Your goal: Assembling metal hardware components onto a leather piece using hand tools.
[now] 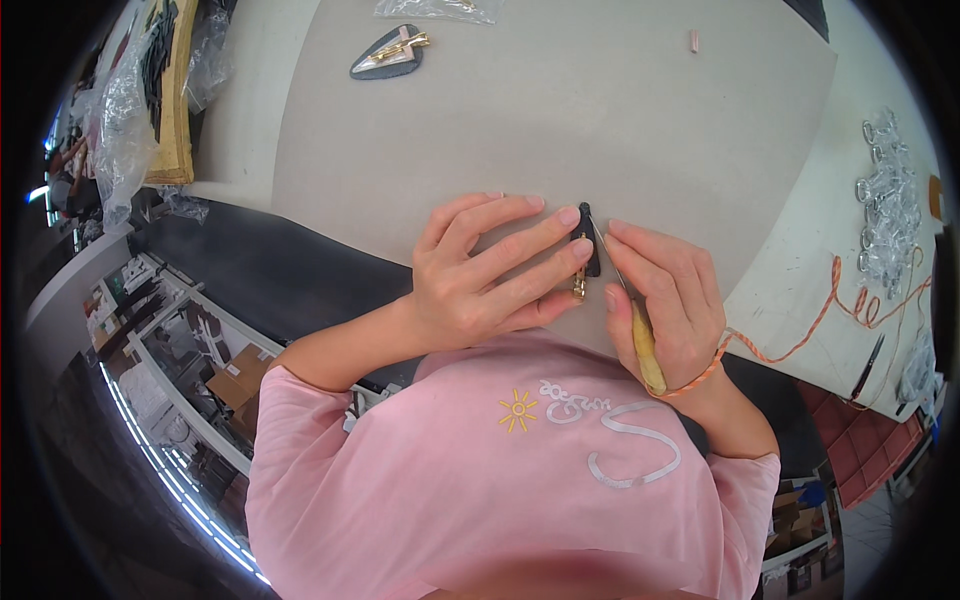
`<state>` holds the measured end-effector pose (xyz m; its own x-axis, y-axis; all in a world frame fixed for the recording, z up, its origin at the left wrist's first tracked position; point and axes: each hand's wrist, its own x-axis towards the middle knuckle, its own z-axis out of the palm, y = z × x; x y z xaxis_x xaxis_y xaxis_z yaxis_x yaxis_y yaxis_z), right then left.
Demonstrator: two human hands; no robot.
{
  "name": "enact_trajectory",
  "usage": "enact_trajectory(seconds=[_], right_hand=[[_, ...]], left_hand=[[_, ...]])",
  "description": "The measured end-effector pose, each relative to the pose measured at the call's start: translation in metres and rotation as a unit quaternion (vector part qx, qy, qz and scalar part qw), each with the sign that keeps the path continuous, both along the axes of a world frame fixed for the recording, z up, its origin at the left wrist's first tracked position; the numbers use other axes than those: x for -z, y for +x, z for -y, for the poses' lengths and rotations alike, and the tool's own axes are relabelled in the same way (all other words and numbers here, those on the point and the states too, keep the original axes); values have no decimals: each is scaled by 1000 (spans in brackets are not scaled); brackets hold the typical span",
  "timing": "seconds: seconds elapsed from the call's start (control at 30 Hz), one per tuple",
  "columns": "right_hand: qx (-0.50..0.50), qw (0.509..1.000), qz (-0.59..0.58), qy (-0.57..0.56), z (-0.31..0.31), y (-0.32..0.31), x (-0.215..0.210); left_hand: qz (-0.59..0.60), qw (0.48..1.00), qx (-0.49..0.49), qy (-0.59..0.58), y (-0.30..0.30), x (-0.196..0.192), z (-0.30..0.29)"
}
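Note:
In the middle of the grey mat, a small black piece [592, 262] with a gold metal fitting [579, 279] stands or lies under my left hand [490, 262]. The fingertips and thumb of that hand grip it from the left side. My right hand [672, 300] is closed round the yellowish handle [646, 350] of a thin, pointed metal tool. Its narrow shaft [604, 240] runs along the right edge of the black piece, and the tip is close to its upper end. Whether the tip touches it, I cannot tell.
On the grey mat [400, 140] lie a dark teardrop piece [375, 65] with gold fittings and a small pinkish bit [694, 41]. Bagged metal rings [888, 200] are at the right. An orange cord [790, 355] loops round my right wrist. A yellow-edged tray [176, 100] stands far left.

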<state>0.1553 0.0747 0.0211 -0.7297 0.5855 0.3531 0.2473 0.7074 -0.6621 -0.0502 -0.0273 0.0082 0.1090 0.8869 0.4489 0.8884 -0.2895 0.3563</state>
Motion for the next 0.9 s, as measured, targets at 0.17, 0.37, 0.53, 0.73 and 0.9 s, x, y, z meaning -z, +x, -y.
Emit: enact_trajectory(seconds=[0.17, 0.37, 0.53, 0.73, 0.9], right_hand=[[-4, 1000, -7, 16, 0, -4, 3], [5, 999, 12, 41, 8, -7, 3], [0, 996, 16, 87, 7, -8, 5], [22, 999, -42, -16, 3, 2, 3], [8, 1000, -27, 3, 1, 0, 3]], left_hand=[[3, 1000, 4, 0, 1, 3, 1], [-1, 1000, 12, 3, 3, 1, -5], [7, 1000, 11, -3, 3, -1, -2], [11, 1000, -2, 25, 6, 5, 2], [13, 1000, -2, 27, 4, 4, 2]])
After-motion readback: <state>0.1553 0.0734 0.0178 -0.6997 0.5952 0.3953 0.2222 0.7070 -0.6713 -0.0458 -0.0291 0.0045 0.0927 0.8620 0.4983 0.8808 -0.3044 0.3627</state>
